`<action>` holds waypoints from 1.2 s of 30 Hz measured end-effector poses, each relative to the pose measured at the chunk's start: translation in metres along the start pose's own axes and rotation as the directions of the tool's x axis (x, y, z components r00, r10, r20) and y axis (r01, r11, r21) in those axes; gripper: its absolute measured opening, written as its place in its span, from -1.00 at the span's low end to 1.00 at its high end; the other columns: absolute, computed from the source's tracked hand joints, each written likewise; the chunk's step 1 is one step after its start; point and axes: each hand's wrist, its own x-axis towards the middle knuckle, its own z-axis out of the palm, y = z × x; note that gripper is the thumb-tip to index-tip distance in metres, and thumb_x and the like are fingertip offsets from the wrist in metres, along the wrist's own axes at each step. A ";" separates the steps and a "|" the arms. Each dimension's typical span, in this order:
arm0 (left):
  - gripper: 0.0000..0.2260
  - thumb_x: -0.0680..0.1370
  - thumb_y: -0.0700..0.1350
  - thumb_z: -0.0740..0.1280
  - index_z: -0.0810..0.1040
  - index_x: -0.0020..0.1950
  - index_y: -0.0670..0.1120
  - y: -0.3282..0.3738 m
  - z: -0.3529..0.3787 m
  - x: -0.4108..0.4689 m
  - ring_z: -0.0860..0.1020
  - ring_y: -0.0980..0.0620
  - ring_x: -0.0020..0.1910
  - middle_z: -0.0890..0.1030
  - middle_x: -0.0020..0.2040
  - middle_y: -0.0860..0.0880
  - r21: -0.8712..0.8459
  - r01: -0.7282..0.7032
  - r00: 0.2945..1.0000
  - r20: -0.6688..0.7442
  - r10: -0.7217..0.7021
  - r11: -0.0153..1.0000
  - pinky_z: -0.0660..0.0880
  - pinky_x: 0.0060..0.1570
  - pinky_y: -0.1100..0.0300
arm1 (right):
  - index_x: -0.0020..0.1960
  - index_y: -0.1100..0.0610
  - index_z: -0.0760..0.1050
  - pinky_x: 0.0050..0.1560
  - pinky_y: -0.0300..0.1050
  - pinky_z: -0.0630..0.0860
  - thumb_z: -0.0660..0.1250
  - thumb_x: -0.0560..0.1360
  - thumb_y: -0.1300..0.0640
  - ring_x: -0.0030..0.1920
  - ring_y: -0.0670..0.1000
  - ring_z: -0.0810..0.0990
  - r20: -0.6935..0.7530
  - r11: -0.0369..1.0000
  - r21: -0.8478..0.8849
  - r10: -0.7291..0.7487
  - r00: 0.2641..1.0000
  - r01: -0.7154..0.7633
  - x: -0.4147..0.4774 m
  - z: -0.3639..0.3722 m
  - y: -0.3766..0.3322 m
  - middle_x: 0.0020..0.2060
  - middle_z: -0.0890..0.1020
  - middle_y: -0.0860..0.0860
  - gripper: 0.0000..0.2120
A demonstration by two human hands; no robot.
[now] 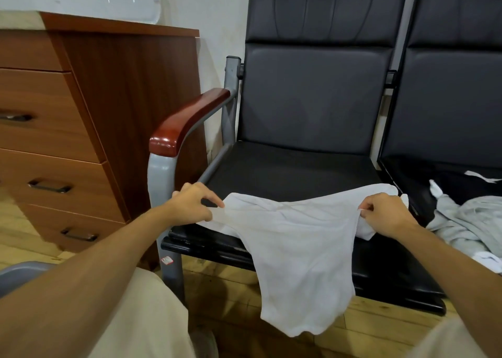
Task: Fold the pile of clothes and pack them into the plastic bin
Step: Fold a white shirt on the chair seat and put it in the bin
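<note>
- White, thin cotton: a white garment (296, 249) lies spread across the front of a black padded chair seat (285, 173). Its upper part rests on the seat and its lower part hangs over the front edge toward the wooden floor (380, 319).
- Head view: your left grip (191, 204) pinches the garment's left edge between thumb and forefinger, the other fingers loosely curled above it.
- Your right grip (385, 213) has its fingers curled round the right edge, a small bunch of cloth inside it.
- The two holds are well apart, so the cloth between them is drawn fairly taut. This looks like squaring the garment flat on the seat before the first fold.
- The seat appears to serve as your folding place; its front edge lets the spare length hang out of the way.
- On the next seat to your right lies a crumpled grey garment (472, 221), with a dark garment (448, 183) behind it. I judge this to be the unfolded pile.
- A wooden drawer cabinet (108, 86) stands to the left, just beside the chair's red-brown armrest (187, 121).
- No plastic bin can be seen in this view, and no folded clothes show, so the task seems early.
</note>
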 end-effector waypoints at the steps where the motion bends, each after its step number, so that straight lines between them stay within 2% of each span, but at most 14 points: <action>1: -0.70 0.49 -0.24 0.39 0.60 0.11 0.10 0.003 0.001 -0.001 0.30 0.11 0.20 0.39 0.11 0.13 0.004 -0.062 0.998 0.002 0.062 0.998 0.28 0.32 0.05 | 0.04 0.11 0.62 0.25 -0.09 0.35 0.21 0.59 0.22 0.09 0.10 0.55 0.000 1.000 0.010 -0.021 1.000 0.021 0.000 0.001 -0.001 0.03 0.65 0.07 -0.80; 3: -0.77 0.50 -0.19 0.41 0.59 0.06 0.11 0.007 0.006 -0.002 0.40 0.13 0.13 0.44 0.07 0.12 -0.033 -0.162 0.986 0.026 0.163 0.986 0.37 0.19 0.21 | 0.02 0.08 0.61 0.24 -0.11 0.40 0.20 0.58 0.28 0.06 0.08 0.56 0.025 0.997 0.015 -0.072 0.997 0.071 -0.001 0.004 -0.003 0.02 0.64 0.05 -0.77; 5: -0.81 0.52 -0.10 0.40 0.59 0.11 0.09 0.008 0.012 -0.003 0.45 0.12 0.07 0.46 0.05 0.13 0.034 -0.223 0.970 0.107 0.219 0.974 0.40 0.10 0.32 | -0.02 0.08 0.60 0.21 -0.12 0.45 0.22 0.56 0.33 0.04 0.07 0.56 0.066 0.989 0.044 -0.147 0.987 0.144 -0.003 0.005 -0.005 0.00 0.63 0.05 -0.77; 7: -0.78 0.54 -0.06 0.38 0.58 0.18 0.04 0.008 0.018 -0.002 0.46 0.13 0.07 0.45 0.06 0.14 0.102 -0.243 0.958 0.179 0.222 0.965 0.39 0.09 0.35 | -0.13 0.05 0.56 0.12 -0.15 0.46 0.26 0.50 0.37 0.02 0.07 0.55 0.114 0.977 0.075 -0.205 0.972 0.197 -0.005 0.005 -0.004 -0.03 0.61 0.04 -0.75; 10: -0.77 0.54 -0.08 0.38 0.61 0.19 -0.01 0.007 0.019 -0.001 0.49 0.11 0.04 0.51 0.07 0.09 0.144 -0.251 0.959 0.168 0.227 0.957 0.46 0.09 0.30 | -0.22 -0.01 0.50 -0.01 -0.22 0.42 0.18 0.46 0.42 -0.01 0.02 0.51 0.204 0.978 0.069 -0.206 0.957 0.196 -0.008 0.005 -0.001 -0.05 0.59 0.01 -0.66; 13: -0.78 0.54 -0.10 0.38 0.64 0.17 -0.04 0.010 0.019 0.000 0.53 0.08 0.06 0.58 0.11 0.03 0.177 -0.274 0.956 0.153 0.249 0.945 0.50 0.16 0.22 | -0.20 -0.01 0.52 -0.03 -0.22 0.44 0.16 0.48 0.35 -0.03 -0.03 0.52 0.311 0.972 0.065 -0.235 0.921 0.226 -0.011 0.004 0.001 -0.07 0.60 -0.05 -0.69; 17: -0.80 0.56 -0.14 0.35 0.65 0.16 -0.05 0.008 0.020 0.000 0.53 0.10 0.05 0.58 0.06 0.06 0.120 -0.262 0.963 0.103 0.251 0.958 0.47 0.13 0.32 | -0.12 -0.01 0.60 0.13 -0.11 0.51 0.31 0.52 0.09 -0.01 -0.06 0.57 0.366 0.939 0.161 -0.343 0.865 0.304 -0.015 0.000 0.006 -0.08 0.64 -0.09 -0.89; 19: -0.80 0.57 -0.15 0.33 0.64 0.17 -0.06 0.005 0.020 0.001 0.51 0.14 0.01 0.55 0.01 0.10 0.080 -0.247 0.967 0.079 0.241 0.966 0.42 0.06 0.39 | -0.09 -0.03 0.63 0.18 -0.11 0.50 0.33 0.52 0.07 0.02 -0.09 0.58 0.384 0.922 0.222 -0.382 0.840 0.318 -0.016 -0.002 0.010 -0.07 0.65 -0.13 -0.90; 22: -0.77 0.58 -0.19 0.31 0.62 0.21 -0.04 0.000 0.020 0.003 0.48 0.16 0.04 0.50 0.01 0.15 0.110 -0.230 0.971 0.087 0.221 0.967 0.39 0.08 0.39 | -0.07 -0.04 0.65 0.20 -0.15 0.49 0.34 0.51 0.14 0.03 -0.10 0.58 0.388 0.908 0.263 -0.409 0.826 0.326 -0.018 -0.004 0.014 -0.06 0.66 -0.16 -0.86; 28: -0.77 0.58 -0.19 0.31 0.62 0.21 -0.07 0.002 0.020 0.011 0.46 0.17 0.01 0.52 0.02 0.10 0.187 -0.227 0.972 0.107 0.210 0.956 0.37 0.08 0.37 | -0.03 -0.01 0.66 0.17 -0.14 0.52 0.37 0.53 0.10 -0.01 -0.09 0.60 0.341 0.905 0.186 -0.425 0.839 0.383 -0.015 0.000 0.018 -0.06 0.67 -0.13 -0.90; 32: -0.80 0.60 -0.16 0.29 0.61 0.19 -0.06 0.003 0.022 0.012 0.46 0.14 0.03 0.57 0.11 0.02 0.221 -0.223 0.973 0.106 0.204 0.949 0.41 0.13 0.31 | -0.02 0.00 0.66 0.06 -0.23 0.51 0.37 0.53 0.10 -0.10 -0.10 0.57 0.336 0.911 0.141 -0.413 0.847 0.388 -0.016 0.000 0.017 -0.08 0.66 -0.13 -0.91; 36: -0.76 0.57 -0.20 0.32 0.61 0.22 -0.06 -0.004 0.018 0.007 0.51 0.12 0.10 0.58 0.12 0.03 0.206 -0.240 0.968 0.129 0.216 0.949 0.44 0.19 0.28 | -0.02 0.00 0.65 0.01 -0.29 0.49 0.37 0.53 0.09 -0.12 -0.11 0.56 0.328 0.912 0.131 -0.410 0.851 0.388 -0.017 -0.001 0.016 -0.09 0.65 -0.14 -0.91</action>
